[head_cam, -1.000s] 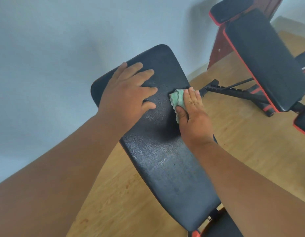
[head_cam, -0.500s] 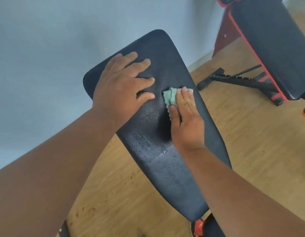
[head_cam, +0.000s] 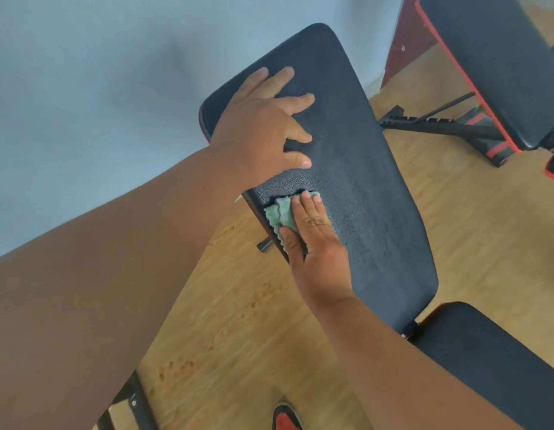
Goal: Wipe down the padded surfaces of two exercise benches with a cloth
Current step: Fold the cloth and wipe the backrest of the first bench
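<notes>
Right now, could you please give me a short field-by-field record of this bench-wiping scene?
cloth: green cloth, at the left edge of the near bench pad
right hand: right hand presses the cloth flat on the pad
left hand: left hand rests flat higher on the same pad
second bench: second bench, upper right, untouched
floor: wooden floor

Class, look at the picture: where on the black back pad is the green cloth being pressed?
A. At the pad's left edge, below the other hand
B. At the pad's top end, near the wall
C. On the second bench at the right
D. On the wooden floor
A: the right hand presses the green cloth at the left edge of the back pad, below the left hand, which lies flat.
</notes>
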